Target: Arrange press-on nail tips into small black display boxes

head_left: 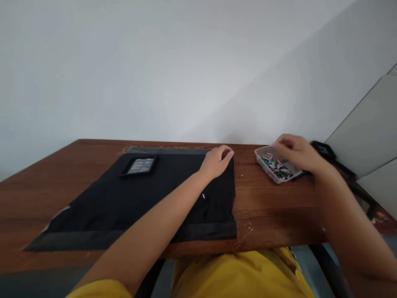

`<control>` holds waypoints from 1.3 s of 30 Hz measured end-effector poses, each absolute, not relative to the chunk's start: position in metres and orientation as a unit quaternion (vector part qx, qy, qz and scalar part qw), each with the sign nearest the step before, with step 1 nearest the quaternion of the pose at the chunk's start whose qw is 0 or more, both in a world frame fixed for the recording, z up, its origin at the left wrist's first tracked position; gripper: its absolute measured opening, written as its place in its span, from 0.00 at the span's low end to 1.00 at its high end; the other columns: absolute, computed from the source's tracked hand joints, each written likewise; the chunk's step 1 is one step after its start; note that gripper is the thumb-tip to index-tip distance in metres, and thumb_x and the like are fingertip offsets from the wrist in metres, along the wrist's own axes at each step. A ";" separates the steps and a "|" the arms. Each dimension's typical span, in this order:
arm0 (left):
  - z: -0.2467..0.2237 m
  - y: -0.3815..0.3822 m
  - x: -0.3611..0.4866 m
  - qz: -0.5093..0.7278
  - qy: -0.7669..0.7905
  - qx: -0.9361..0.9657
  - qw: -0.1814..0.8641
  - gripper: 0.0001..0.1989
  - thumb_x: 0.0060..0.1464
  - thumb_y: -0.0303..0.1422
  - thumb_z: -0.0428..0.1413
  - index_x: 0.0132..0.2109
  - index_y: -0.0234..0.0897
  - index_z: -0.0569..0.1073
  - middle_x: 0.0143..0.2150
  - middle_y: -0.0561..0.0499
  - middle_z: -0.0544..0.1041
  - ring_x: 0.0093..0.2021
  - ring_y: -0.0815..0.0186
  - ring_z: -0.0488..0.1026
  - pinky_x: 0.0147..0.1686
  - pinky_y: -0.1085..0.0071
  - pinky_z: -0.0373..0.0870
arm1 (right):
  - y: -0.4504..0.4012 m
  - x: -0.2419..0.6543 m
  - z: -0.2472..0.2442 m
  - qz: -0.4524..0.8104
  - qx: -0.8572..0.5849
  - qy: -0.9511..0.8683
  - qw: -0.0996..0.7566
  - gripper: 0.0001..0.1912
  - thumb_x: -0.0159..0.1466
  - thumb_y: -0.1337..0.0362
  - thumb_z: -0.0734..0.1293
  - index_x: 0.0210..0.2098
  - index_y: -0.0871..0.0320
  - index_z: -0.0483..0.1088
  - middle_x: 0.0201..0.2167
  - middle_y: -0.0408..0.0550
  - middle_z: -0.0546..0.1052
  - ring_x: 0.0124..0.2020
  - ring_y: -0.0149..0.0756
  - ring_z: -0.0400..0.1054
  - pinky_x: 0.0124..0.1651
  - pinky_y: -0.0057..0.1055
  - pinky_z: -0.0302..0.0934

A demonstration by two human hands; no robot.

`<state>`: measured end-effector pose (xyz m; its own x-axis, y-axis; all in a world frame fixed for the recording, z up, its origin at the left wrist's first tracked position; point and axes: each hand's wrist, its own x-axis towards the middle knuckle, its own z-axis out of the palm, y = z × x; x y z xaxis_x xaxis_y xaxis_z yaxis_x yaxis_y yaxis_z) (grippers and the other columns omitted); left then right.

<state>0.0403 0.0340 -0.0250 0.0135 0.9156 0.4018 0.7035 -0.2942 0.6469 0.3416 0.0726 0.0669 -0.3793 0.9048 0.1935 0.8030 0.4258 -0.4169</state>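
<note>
My left hand (217, 160) is above the right far part of a black cloth (124, 198). Its thumb and fingertips come together in a pinch, and anything between them is too small to make out. My right hand (297, 152) is over the near-left part of a clear plastic container (269, 173), slightly blurred, with its fingers curled together. Whatever it may hold is hidden. Many small multicoloured pieces (274, 164) lie in the container. A tiny white piece (203, 196) shows on the cloth beside my left forearm.
A small black frame (140, 165) with a pale, patterned inside lies on the cloth's far left part. The brown wooden table (269, 207) meets a white wall (186, 74) at the back. Dark objects (324, 150) stand at the far right, behind my right forearm.
</note>
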 end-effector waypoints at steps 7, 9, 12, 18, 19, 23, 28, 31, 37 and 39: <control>-0.067 0.047 0.047 0.352 0.601 0.709 0.114 0.12 0.69 0.40 0.58 0.53 0.41 0.80 0.58 0.42 0.86 0.64 0.48 0.78 0.70 0.46 0.70 | 0.094 0.326 0.038 0.135 -0.558 -0.815 0.086 0.13 0.73 0.60 0.68 0.52 0.56 0.80 0.49 0.54 0.86 0.45 0.46 0.78 0.49 0.40 0.69; -0.067 0.047 0.040 0.347 0.603 0.710 0.108 0.12 0.69 0.41 0.57 0.52 0.42 0.80 0.57 0.42 0.86 0.63 0.48 0.78 0.70 0.47 0.70 | 0.096 0.330 0.034 0.123 -0.555 -0.819 0.077 0.15 0.72 0.60 0.68 0.54 0.56 0.82 0.52 0.56 0.86 0.51 0.49 0.79 0.54 0.42 0.70; -0.062 0.045 0.029 0.344 0.602 0.714 0.099 0.15 0.68 0.43 0.55 0.52 0.42 0.80 0.57 0.42 0.86 0.62 0.48 0.79 0.69 0.50 0.70 | 0.093 0.336 0.031 0.110 -0.553 -0.824 0.058 0.16 0.73 0.62 0.69 0.56 0.57 0.83 0.59 0.57 0.85 0.60 0.52 0.78 0.63 0.43 0.69; -0.051 0.040 0.003 0.309 0.609 0.726 0.081 0.20 0.68 0.48 0.51 0.52 0.41 0.80 0.56 0.42 0.87 0.60 0.48 0.79 0.65 0.52 0.73 | 0.084 0.333 0.034 0.087 -0.566 -0.815 0.091 0.17 0.73 0.62 0.69 0.59 0.55 0.81 0.61 0.54 0.85 0.63 0.49 0.77 0.66 0.41 0.67; -0.051 0.040 -0.001 0.307 0.608 0.728 0.081 0.21 0.67 0.48 0.50 0.53 0.41 0.79 0.57 0.41 0.87 0.60 0.47 0.79 0.65 0.51 0.73 | 0.084 0.335 0.037 0.074 -0.577 -0.805 0.118 0.17 0.74 0.59 0.69 0.59 0.55 0.80 0.59 0.54 0.85 0.61 0.49 0.77 0.65 0.41 0.68; -0.059 0.045 -0.010 0.273 0.613 0.738 0.076 0.25 0.65 0.50 0.49 0.54 0.39 0.80 0.58 0.40 0.87 0.61 0.44 0.79 0.67 0.49 0.72 | 0.090 0.366 0.049 -0.009 -0.682 -0.706 0.191 0.22 0.76 0.57 0.63 0.65 0.57 0.76 0.60 0.57 0.84 0.63 0.54 0.75 0.65 0.47 0.68; -0.075 0.052 -0.012 0.212 0.625 0.749 0.064 0.30 0.65 0.54 0.46 0.57 0.40 0.81 0.61 0.42 0.86 0.67 0.43 0.76 0.68 0.49 0.71 | 0.094 0.430 0.053 0.045 -0.820 -0.566 0.072 0.29 0.71 0.57 0.68 0.68 0.61 0.73 0.67 0.69 0.78 0.70 0.66 0.70 0.70 0.57 0.65; -0.080 0.054 -0.013 0.203 0.626 0.750 0.069 0.31 0.66 0.54 0.45 0.58 0.39 0.81 0.63 0.40 0.85 0.68 0.42 0.75 0.69 0.47 0.70 | 0.091 0.454 0.050 0.101 -0.816 -0.568 0.034 0.35 0.62 0.56 0.77 0.67 0.57 0.75 0.63 0.65 0.81 0.65 0.64 0.74 0.67 0.55 0.69; -0.084 0.054 -0.017 0.205 0.626 0.748 0.075 0.30 0.67 0.54 0.46 0.57 0.42 0.81 0.63 0.43 0.85 0.70 0.42 0.74 0.70 0.48 0.69 | 0.085 0.468 0.052 0.195 -0.808 -0.555 -0.019 0.48 0.55 0.58 0.84 0.73 0.57 0.72 0.61 0.61 0.84 0.57 0.57 0.81 0.57 0.48 0.78; -0.085 0.054 -0.017 0.202 0.628 0.748 0.074 0.29 0.66 0.55 0.46 0.57 0.43 0.81 0.63 0.44 0.85 0.70 0.43 0.74 0.71 0.49 0.68 | 0.086 0.468 0.053 0.207 -0.813 -0.544 -0.032 0.50 0.54 0.59 0.85 0.73 0.58 0.72 0.61 0.61 0.84 0.57 0.58 0.82 0.55 0.48 0.79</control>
<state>-0.0172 0.0543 -0.0849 0.1290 0.9694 0.2090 0.9099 -0.1995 0.3637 0.4675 0.0859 0.0532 0.3223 0.8713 -0.3700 0.8973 -0.4057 -0.1737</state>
